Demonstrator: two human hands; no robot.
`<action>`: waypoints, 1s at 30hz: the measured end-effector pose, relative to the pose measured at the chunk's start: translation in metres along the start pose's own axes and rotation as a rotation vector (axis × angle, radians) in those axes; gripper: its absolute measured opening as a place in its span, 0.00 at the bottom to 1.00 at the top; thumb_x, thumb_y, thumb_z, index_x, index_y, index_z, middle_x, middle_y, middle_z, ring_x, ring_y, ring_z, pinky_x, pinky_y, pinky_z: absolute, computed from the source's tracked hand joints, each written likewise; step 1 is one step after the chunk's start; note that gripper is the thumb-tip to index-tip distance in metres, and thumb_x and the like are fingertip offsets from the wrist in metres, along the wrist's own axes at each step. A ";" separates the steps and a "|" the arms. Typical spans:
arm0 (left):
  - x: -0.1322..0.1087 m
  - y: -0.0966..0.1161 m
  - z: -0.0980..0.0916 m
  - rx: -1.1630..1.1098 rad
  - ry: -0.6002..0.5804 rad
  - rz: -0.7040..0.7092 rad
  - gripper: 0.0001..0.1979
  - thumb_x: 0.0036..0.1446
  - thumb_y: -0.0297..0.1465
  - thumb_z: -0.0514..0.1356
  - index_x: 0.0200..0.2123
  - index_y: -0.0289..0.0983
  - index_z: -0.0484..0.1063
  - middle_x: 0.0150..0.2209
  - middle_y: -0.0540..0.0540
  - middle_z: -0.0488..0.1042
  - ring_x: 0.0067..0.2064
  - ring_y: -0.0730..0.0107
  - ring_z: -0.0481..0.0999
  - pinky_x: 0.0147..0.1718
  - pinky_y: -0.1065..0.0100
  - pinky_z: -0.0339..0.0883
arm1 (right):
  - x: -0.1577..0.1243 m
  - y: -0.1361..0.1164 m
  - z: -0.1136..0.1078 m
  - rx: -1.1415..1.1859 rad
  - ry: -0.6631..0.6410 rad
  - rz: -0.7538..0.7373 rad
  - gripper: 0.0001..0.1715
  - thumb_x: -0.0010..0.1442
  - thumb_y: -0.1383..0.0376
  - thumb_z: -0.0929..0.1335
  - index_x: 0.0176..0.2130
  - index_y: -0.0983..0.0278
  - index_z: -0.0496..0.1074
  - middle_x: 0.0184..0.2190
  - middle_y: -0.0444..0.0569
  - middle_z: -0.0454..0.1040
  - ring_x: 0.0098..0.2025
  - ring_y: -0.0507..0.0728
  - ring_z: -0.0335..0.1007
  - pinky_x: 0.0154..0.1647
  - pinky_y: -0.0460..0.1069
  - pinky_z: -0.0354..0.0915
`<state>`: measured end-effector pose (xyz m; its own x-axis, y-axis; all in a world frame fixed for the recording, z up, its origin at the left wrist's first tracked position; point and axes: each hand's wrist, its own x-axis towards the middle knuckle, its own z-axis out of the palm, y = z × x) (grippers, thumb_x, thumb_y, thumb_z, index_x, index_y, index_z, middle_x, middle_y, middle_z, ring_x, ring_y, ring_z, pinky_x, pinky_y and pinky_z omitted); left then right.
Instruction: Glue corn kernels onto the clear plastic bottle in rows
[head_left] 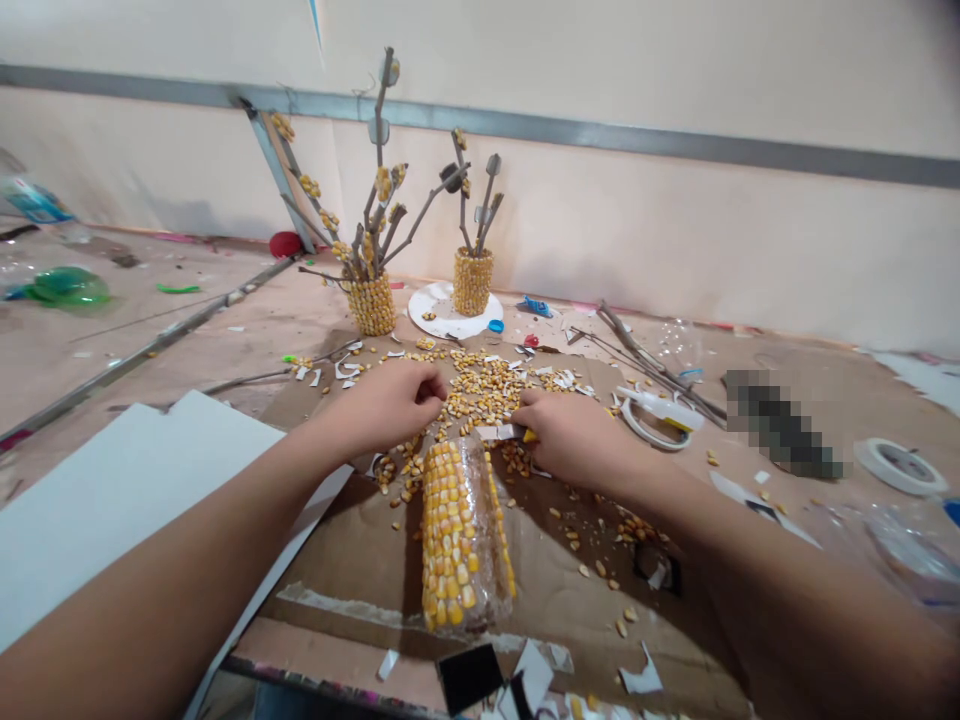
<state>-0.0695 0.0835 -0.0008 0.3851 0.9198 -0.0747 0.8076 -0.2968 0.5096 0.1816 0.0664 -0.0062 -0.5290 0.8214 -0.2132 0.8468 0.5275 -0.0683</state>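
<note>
A clear plastic cylinder (480,560), partly covered with rows of yellow corn kernels, lies on brown cardboard between my forearms. Its right part shows a bare, shiny strip. My right hand (574,435) is closed around what looks like a utility knife (529,436) with a yellow and dark handle; a pale flat piece shows at its front, just beyond the cylinder's far end. My left hand (409,400) hovers left of it with fingers curled together; anything between them is hidden. Loose corn kernels (484,385) lie in a heap beyond and between both hands.
Two kernel-covered pots (371,305) with twigs stand at the back, one on a white plate (431,318). White sheets (142,490) lie left. A glue bottle (664,408), tape roll (900,466) and branches (637,350) lie right. Paper scraps (641,675) are scattered near the front edge.
</note>
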 end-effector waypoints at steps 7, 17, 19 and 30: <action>0.000 0.001 0.000 -0.014 0.029 -0.050 0.07 0.56 0.31 0.59 0.34 0.37 0.78 0.32 0.47 0.81 0.33 0.63 0.78 0.33 0.65 0.65 | 0.000 -0.002 -0.003 0.029 -0.003 -0.042 0.11 0.58 0.72 0.68 0.40 0.62 0.79 0.44 0.52 0.80 0.43 0.60 0.76 0.37 0.51 0.60; 0.000 0.000 0.004 -0.140 0.010 0.035 0.07 0.57 0.29 0.60 0.35 0.37 0.78 0.31 0.49 0.79 0.33 0.65 0.76 0.33 0.67 0.65 | 0.004 0.003 0.005 0.223 0.111 0.036 0.08 0.60 0.72 0.70 0.40 0.63 0.73 0.41 0.53 0.80 0.41 0.60 0.73 0.37 0.50 0.59; -0.003 0.007 0.003 -0.248 -0.021 0.054 0.07 0.58 0.31 0.60 0.37 0.36 0.78 0.32 0.49 0.79 0.33 0.67 0.75 0.33 0.67 0.66 | 0.004 0.004 0.003 0.280 0.180 0.061 0.02 0.67 0.67 0.67 0.42 0.62 0.71 0.40 0.52 0.79 0.39 0.58 0.72 0.37 0.50 0.60; -0.026 0.047 0.009 -0.459 0.157 0.261 0.06 0.61 0.32 0.66 0.34 0.36 0.83 0.31 0.49 0.84 0.32 0.70 0.78 0.34 0.70 0.67 | -0.018 -0.010 -0.001 0.438 0.558 -0.231 0.08 0.65 0.70 0.65 0.43 0.64 0.72 0.35 0.53 0.79 0.35 0.59 0.71 0.36 0.51 0.61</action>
<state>-0.0374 0.0435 0.0175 0.4467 0.8685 0.2148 0.4032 -0.4098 0.8182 0.1823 0.0462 -0.0006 -0.5477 0.7492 0.3725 0.5936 0.6617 -0.4581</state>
